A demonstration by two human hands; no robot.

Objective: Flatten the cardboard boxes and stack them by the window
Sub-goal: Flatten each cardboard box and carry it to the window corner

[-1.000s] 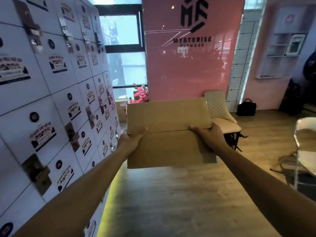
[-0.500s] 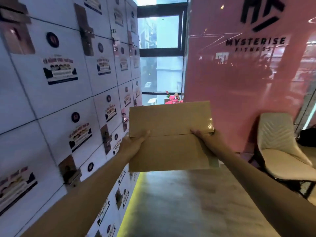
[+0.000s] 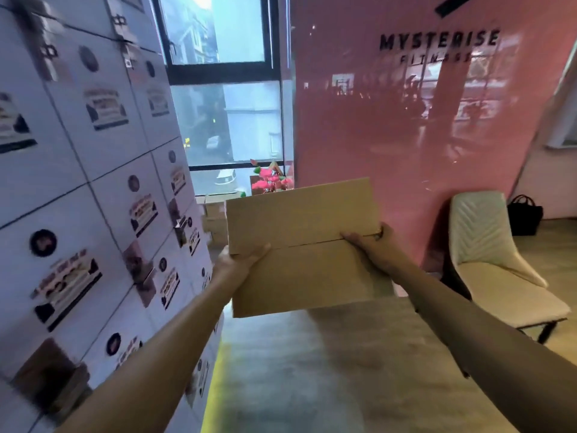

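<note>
A flattened brown cardboard box [image 3: 306, 248] is held out in front of me at chest height, slightly tilted. My left hand [image 3: 239, 264] grips its left edge, thumb on top. My right hand [image 3: 370, 243] grips its right edge near the fold line. Ahead, below the tall window [image 3: 224, 120], several cardboard boxes [image 3: 215, 220] stand on the floor, partly hidden behind the box I hold.
A wall of white lockers [image 3: 93, 198] runs along the left. A glossy pink wall [image 3: 406, 135] stands on the right, with pink flowers [image 3: 270, 179] by its window end. A cream chair [image 3: 493, 260] and a black bag [image 3: 524, 215] sit at the right. Wooden floor [image 3: 327, 370] lies between.
I have moved closer to the window; lockers, pink wall and chair appear larger. Both hands keep the same grip on the flattened box, which now tilts a little.
</note>
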